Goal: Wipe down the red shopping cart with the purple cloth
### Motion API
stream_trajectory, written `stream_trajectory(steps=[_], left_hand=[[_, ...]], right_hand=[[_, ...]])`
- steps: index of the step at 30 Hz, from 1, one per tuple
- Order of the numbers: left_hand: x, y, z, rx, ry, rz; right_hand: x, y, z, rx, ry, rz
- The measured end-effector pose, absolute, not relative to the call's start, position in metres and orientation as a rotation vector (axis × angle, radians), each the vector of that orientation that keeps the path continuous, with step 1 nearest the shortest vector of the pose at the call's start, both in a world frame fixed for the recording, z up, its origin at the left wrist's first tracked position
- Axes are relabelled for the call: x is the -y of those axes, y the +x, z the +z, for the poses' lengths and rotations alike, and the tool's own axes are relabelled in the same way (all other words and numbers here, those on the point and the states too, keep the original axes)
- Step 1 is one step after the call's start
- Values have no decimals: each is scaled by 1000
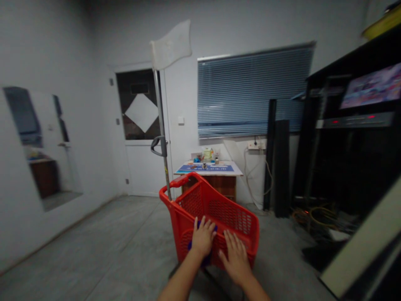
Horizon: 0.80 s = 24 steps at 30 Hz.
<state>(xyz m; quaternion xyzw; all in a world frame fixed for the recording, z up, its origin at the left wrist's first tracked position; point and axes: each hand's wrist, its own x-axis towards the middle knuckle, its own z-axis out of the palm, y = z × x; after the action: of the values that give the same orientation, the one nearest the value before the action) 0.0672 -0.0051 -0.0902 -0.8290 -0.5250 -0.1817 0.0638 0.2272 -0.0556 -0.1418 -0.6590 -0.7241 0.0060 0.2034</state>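
A small red plastic shopping cart point(225, 192) with perforated sides stands right in front of me. Its near side carries something purple point(206, 261), probably cloth, mostly hidden behind my left hand point(202, 239). That hand lies over the purple piece near the cart's rim, fingers stretched out and slightly spread. My right hand point(237, 254) is beside it, against the same near side, with its fingers extended and thumb apart. A metal pole point(161, 108) rises from the cart's handle end, bearing a grey grip point(163, 146) and a white flag point(171, 45) at its top.
Behind the cart stands a desk point(233, 168) with small items on it. A white door point(144, 167) is back left, and a mirror point(46, 146) hangs on the left wall. To the right are a dark rack point(354, 154) and loose cables point(316, 215) on the floor.
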Motion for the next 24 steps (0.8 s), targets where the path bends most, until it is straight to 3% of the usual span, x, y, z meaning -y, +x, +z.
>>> stream_trajectory(steps=[24], left_hand=[[13, 84, -96, 1399, -2605, -551]], right_hand=[[61, 261, -146, 2005, -1874, -49]])
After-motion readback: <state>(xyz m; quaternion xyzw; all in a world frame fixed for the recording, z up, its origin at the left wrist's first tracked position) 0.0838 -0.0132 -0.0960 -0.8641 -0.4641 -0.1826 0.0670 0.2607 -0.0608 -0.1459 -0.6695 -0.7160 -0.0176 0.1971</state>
